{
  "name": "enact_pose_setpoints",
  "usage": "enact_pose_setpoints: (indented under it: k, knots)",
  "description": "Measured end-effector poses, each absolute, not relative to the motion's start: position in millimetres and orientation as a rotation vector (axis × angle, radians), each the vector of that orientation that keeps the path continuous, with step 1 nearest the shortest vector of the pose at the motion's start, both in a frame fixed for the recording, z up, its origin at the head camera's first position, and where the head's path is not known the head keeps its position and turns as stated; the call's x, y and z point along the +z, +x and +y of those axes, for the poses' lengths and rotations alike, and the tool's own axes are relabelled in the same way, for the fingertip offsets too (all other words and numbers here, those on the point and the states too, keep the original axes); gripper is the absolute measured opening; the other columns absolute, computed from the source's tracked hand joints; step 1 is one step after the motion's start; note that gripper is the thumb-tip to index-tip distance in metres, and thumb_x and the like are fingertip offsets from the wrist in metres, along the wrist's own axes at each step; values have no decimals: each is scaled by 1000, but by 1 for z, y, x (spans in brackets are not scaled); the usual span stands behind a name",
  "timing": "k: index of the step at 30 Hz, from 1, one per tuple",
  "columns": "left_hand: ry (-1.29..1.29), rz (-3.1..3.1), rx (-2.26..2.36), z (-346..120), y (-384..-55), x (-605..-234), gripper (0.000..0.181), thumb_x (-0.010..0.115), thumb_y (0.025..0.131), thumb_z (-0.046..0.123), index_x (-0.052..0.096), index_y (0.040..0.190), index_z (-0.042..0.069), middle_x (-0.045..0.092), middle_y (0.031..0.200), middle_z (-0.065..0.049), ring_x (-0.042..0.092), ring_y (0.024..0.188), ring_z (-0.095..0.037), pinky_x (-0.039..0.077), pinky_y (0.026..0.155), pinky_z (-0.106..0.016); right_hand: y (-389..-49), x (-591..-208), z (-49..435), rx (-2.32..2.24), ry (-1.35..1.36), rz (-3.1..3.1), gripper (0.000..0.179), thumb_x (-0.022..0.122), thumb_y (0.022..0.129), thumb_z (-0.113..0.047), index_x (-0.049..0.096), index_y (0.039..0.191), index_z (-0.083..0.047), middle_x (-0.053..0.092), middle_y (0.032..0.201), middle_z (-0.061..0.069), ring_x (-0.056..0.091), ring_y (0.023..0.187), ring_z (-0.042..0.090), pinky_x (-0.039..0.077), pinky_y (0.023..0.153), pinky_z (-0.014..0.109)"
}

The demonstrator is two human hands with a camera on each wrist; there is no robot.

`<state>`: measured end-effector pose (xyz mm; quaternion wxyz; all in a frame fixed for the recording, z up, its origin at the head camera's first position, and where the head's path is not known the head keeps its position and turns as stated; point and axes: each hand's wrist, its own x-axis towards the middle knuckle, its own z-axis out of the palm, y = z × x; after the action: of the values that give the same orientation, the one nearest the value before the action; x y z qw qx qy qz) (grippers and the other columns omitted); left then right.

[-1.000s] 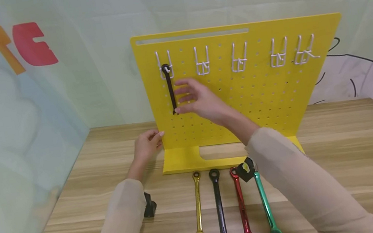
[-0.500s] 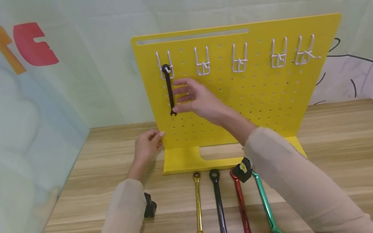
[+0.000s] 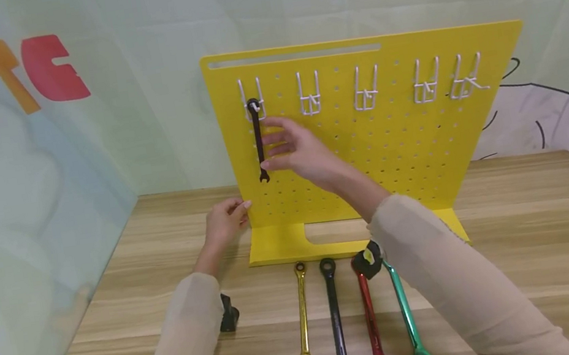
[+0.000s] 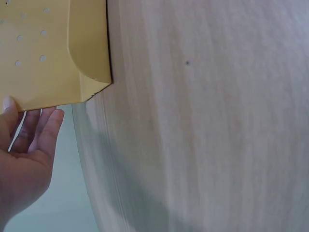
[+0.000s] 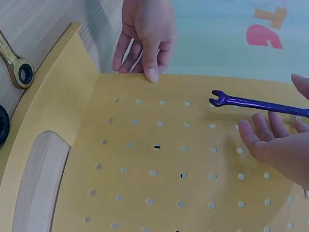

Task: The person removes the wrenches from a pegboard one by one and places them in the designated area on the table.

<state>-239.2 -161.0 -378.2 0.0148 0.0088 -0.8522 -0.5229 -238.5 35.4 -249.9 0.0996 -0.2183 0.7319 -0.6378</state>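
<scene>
A dark purple combination wrench (image 3: 258, 138) hangs by its ring end from the leftmost hook of the yellow pegboard (image 3: 317, 172). Beside its shaft is my right hand (image 3: 308, 152), fingers loosely bent and spread, the thumb near the wrench's lower end. In the right wrist view the wrench (image 5: 260, 104) passes between thumb and fingers without being gripped. My left hand (image 3: 223, 221) pinches the board's lower left edge; in the left wrist view the thumb (image 4: 8, 108) lies on the front face and the other fingers are behind.
On the wooden table (image 3: 129, 289) before the board lie a gold wrench (image 3: 303, 317), a dark grey one (image 3: 335, 318), a red one (image 3: 370, 313) and a green one (image 3: 405, 310). More white hooks (image 3: 310, 99) line the board's top. A printed cloth (image 3: 147, 50) hangs behind.
The hanging wrench's lower end has swung slightly left and settled a little lower. My right hand has shifted slightly left along with it. My left hand stays on the board's edge.
</scene>
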Motion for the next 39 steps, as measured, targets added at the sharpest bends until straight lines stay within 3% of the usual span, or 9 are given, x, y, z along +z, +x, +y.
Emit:
enact_pose_setpoints:
  k: [9, 15, 22, 28, 35, 39]
  knots:
    - [8, -2653, -1597, -161, -237, -376, 26, 52, 94, 18, 60, 93, -6, 57, 83, -21, 57, 82, -37, 54, 78, -42, -237, -249, 35, -1892, -640, 2153, 57, 61, 85, 3, 38, 135, -13, 48, 117, 12, 51, 105, 24, 49, 87, 30]
    - [18, -2662, -1583, -162, -238, -378, 27, 52, 94, 20, 59, 90, -6, 56, 80, -18, 56, 79, -35, 54, 77, -42, -237, -249, 34, -1921, -627, 2125, 52, 58, 86, 4, 41, 133, -10, 50, 114, 13, 53, 102, 25, 50, 85, 30]
    - [6, -2664, -1575, -161, -239, -379, 27, 53, 94, 20, 61, 92, -6, 57, 80, -18, 58, 80, -35, 54, 77, -41, -237, -249, 33, -1965, -633, 2116, 40, 52, 88, 9, 45, 126, -1, 52, 108, 23, 55, 94, 30, 53, 80, 33]
    - [19, -2662, -1601, -160, -239, -379, 26, 52, 94, 19, 60, 93, -6, 56, 80, -16, 57, 83, -36, 54, 78, -42, -236, -247, 34, -1962, -632, 2145, 35, 50, 87, 12, 47, 120, 2, 55, 94, 17, 56, 84, 25, 54, 75, 34]
    - [32, -2651, -1630, -159, -240, -380, 25, 53, 94, 18, 59, 95, -6, 56, 83, -16, 57, 84, -35, 53, 80, -41, -232, -245, 37, -1962, -652, 2138, 34, 51, 86, 13, 48, 119, 3, 53, 100, 27, 56, 81, 24, 54, 73, 35]
    - [34, -2658, -1627, -159, -240, -379, 26, 52, 94, 19, 60, 97, -6, 56, 83, -16, 57, 85, -35, 53, 80, -41, -229, -245, 39, -1947, -670, 2147, 34, 52, 87, 12, 48, 119, 3, 54, 97, 23, 56, 82, 24, 54, 73, 34]
